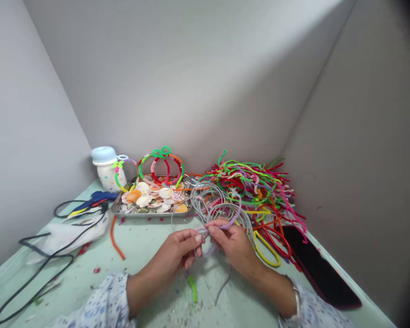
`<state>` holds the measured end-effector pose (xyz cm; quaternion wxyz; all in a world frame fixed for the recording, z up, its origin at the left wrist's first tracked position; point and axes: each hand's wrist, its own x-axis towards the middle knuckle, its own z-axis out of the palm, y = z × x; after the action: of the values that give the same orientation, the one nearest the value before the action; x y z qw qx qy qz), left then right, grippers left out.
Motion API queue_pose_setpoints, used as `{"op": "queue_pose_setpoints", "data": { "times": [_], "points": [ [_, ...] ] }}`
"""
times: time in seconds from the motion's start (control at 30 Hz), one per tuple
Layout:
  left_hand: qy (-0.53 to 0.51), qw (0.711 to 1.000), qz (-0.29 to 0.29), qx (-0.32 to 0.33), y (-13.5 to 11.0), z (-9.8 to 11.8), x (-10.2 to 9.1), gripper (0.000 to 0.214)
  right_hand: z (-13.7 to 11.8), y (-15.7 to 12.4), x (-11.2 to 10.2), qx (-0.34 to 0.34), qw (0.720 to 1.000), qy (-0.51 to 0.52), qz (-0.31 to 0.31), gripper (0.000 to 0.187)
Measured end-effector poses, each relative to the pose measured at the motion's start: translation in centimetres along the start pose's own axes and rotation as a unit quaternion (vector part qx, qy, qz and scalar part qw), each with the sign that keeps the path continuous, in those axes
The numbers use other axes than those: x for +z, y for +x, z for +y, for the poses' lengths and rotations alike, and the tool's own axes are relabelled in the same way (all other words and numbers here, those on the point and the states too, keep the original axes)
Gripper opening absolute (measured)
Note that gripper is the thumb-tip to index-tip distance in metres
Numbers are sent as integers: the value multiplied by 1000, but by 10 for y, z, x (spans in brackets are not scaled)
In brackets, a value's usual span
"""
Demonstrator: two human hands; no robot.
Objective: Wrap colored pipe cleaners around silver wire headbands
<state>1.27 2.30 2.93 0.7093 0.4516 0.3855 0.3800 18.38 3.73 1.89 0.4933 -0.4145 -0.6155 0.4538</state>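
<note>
Close together above the table, both my hands pinch a lilac pipe cleaner (237, 215). My left hand (177, 250) is closed, thumb against fingers, on its bent end. From the other side my right hand (234, 243) grips it, and its free length curves up past my fingers. Below my left hand a short green pipe cleaner (192, 288) hangs or lies; I cannot tell whether it is joined to the lilac one. Just behind my hands lie coils of grey wire (205, 193), one end trailing under my right hand. The exact pinch point is partly hidden by my fingers.
A metal tray (150, 215) of seashells (143, 200) stands at the back, with pipe-cleaner rings (161, 168) on it. Beside it are a white jar (109, 175), a pipe-cleaner heap (249, 182), a phone (323, 266), blue-handled pliers (100, 198) and a black cable (37, 269).
</note>
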Motion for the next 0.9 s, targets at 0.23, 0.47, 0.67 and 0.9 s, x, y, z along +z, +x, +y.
{"op": "queue_pose_setpoints", "data": {
  "times": [0.23, 0.47, 0.67, 0.9],
  "points": [
    [-59, 997, -28, -33, 0, -11, -5, 19, 15, -3, 0, 63, 993, 65, 73, 33],
    [-49, 998, -27, -32, 1, -18, -9, 15, 10, -3, -1, 73, 990, 104, 62, 33],
    [-29, 999, -24, -36, 2, -18, -10, 14, 10, -5, -1, 69, 994, 79, 37, 21],
    [-67, 997, 12, 31, 2, -9, -12, 15, 18, -7, -3, 27, 998, -57, -17, 25]
  ]
}}
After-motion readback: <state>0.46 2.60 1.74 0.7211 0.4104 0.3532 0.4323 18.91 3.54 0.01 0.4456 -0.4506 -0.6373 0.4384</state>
